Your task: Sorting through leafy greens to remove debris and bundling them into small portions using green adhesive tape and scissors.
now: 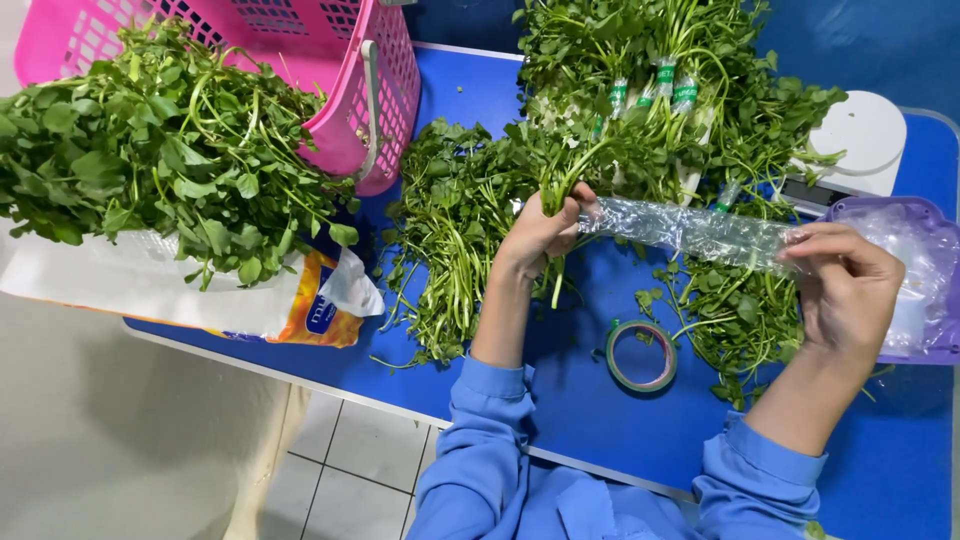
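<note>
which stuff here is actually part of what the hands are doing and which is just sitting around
In use:
left hand gripping a bunch of greens
right hand pulling clear plastic wrap

Lying about:
tape roll
pink basket
loose greens pile on a bag
banded bunches
purple tray

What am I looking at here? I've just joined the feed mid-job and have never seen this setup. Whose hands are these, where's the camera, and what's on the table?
There is no machine: these are a person's two bare hands, filmed from a camera on their head looking down. The left hand grips a bunch of leafy greens by the stems. The right hand holds the other end of a stretched strip of clear plastic film that runs to the bunch. On the blue table lie loose greens, a roll of tape, tied bundles with green bands, a pink basket, a big heap of greens on a plastic bag and a white scale.
</note>
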